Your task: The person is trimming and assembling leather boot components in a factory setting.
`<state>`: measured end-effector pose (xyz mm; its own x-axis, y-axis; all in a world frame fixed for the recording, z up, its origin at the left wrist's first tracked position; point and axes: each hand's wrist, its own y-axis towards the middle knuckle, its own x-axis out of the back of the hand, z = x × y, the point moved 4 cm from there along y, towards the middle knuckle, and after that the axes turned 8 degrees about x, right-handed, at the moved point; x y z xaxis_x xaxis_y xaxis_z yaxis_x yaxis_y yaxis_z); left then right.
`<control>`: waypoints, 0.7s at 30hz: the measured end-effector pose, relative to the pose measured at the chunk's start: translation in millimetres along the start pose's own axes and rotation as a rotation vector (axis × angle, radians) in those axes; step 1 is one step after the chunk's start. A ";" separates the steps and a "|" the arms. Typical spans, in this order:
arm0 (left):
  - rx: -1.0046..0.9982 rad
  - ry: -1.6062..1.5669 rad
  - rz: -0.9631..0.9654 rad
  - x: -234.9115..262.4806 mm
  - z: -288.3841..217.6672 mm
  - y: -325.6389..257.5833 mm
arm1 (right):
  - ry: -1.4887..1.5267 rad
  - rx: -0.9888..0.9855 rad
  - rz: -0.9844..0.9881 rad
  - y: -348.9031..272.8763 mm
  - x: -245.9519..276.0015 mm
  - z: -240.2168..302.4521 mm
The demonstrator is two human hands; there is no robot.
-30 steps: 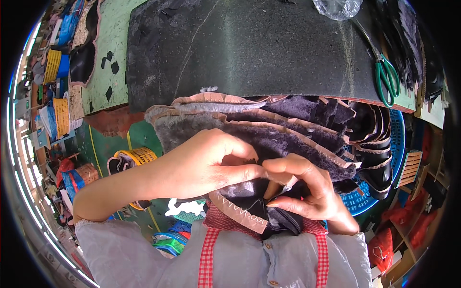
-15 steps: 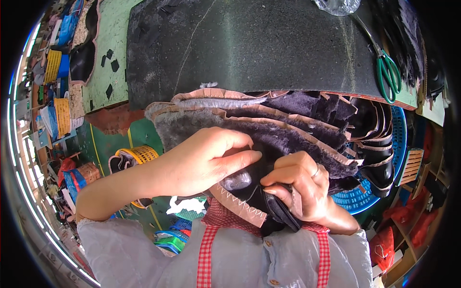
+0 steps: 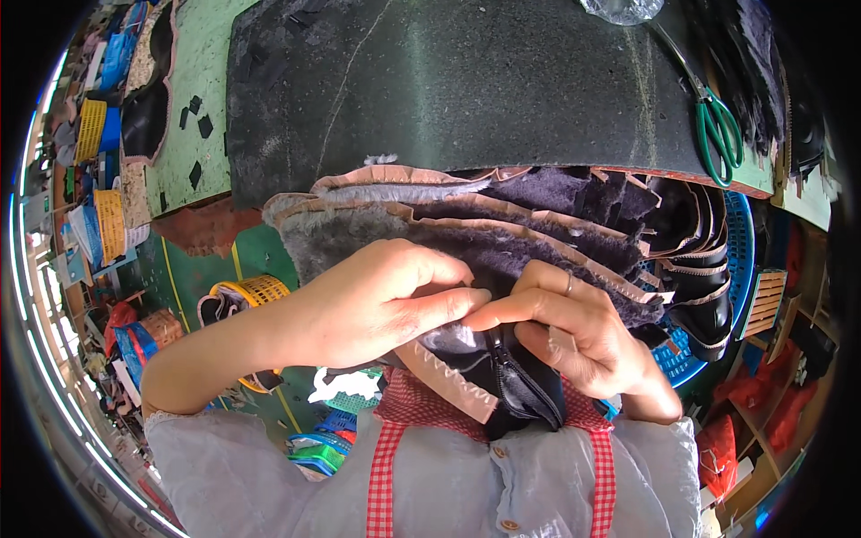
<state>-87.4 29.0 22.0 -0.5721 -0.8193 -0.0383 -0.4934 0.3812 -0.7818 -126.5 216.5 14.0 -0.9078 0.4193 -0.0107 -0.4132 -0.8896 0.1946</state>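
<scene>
Close to my body I hold a black leather boot upper (image 3: 470,366) with a black zipper (image 3: 525,387), grey fleece lining and a beige edge strip (image 3: 446,381) sewn with zigzag stitches. My left hand (image 3: 395,291) pinches its far edge between thumb and fingers. My right hand (image 3: 583,336) grips the zipper side, thumb bent under. Its index finger reaches left to touch my left thumb tip. A small beige tab (image 3: 561,339) shows by the right thumb. Just beyond my hands lie several fleece-lined uppers (image 3: 502,215), layered with beige edges.
A dark mat (image 3: 502,90) covers the green table (image 3: 202,63). On its right lie green-handled scissors (image 3: 719,134) and a clear plastic bundle (image 3: 623,7). A blue basket (image 3: 743,251) with black leather pieces stands at right, and a yellow basket (image 3: 265,289) on the floor at left.
My right hand has opened slightly and shifted up, its index finger now stretched to my left thumb. More of the zipper shows. My left hand stays pinched in place.
</scene>
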 end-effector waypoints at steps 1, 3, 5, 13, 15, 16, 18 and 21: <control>-0.001 0.034 0.028 1.8 0.1 0.7 | 0.014 -0.035 0.009 -0.1 -0.2 0.0; -0.005 0.171 0.134 5.7 -8.5 -0.6 | -0.004 -0.052 0.004 -0.5 -1.3 3.4; 0.008 0.167 0.157 4.8 -4.5 -0.5 | -0.016 -0.124 0.020 -0.2 -2.8 7.2; 0.027 0.097 0.184 1.0 -6.5 -0.5 | 0.064 -0.142 -0.018 -1.8 -8.2 11.4; -0.014 0.198 0.128 1.9 -6.9 -0.9 | 0.072 -0.186 -0.041 -3.3 -10.1 9.2; -0.013 0.199 0.128 0.5 -6.6 -2.0 | 0.025 -0.143 -0.067 -4.0 -10.4 7.0; -0.034 0.118 0.101 -0.3 -8.1 -4.4 | -0.057 -0.057 -0.085 -3.0 -10.4 10.2; -0.057 0.090 0.085 -0.7 -12.3 -8.6 | -0.097 -0.039 -0.078 -1.4 -11.4 18.2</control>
<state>-90.9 31.6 36.4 -0.6686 -0.7423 -0.0450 -0.4758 0.4735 -0.7412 -114.3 216.3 31.7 -0.8622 0.5017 0.0705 -0.4868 -0.8590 0.1586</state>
